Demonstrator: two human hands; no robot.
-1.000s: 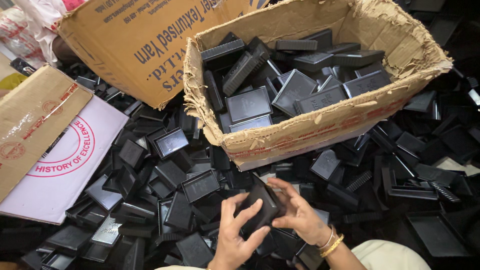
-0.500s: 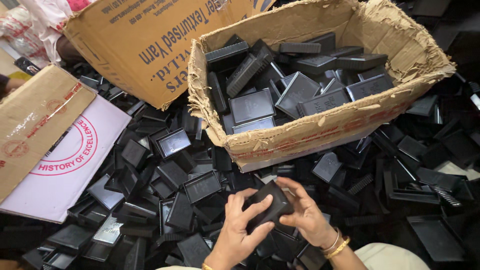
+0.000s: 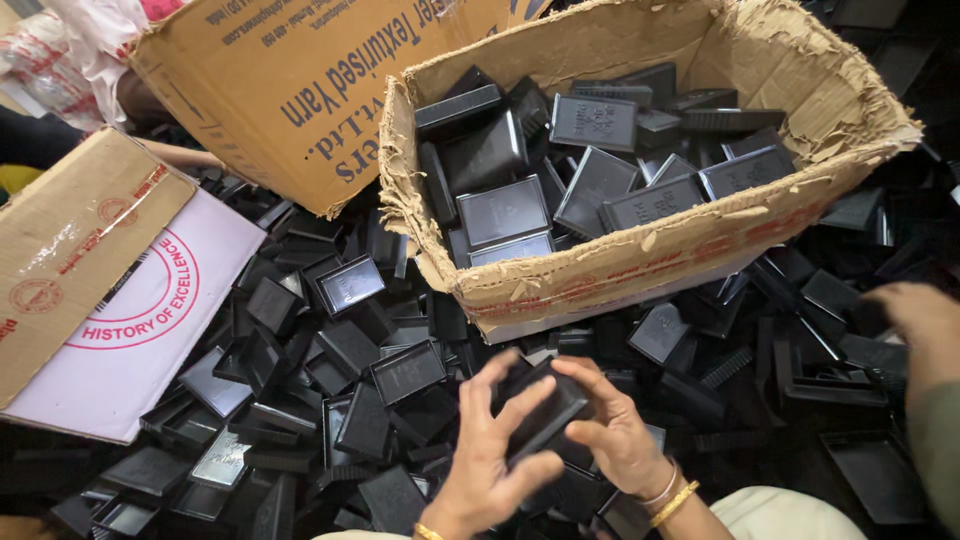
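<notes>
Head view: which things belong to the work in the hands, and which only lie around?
In hand:
left hand
right hand
black plastic case

Lying about:
torn carton
pile of black cases
white printed board
another person's hand

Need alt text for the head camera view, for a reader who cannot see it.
Two bare hands, left hand and right hand, hold a small black plastic case between them above a heap of black plastic cases. Behind stands a torn cardboard box filled with similar cases; another person's hand enters at right.

A blurred co-worker's hand (image 3: 925, 320) is cut off at the right edge.
</notes>
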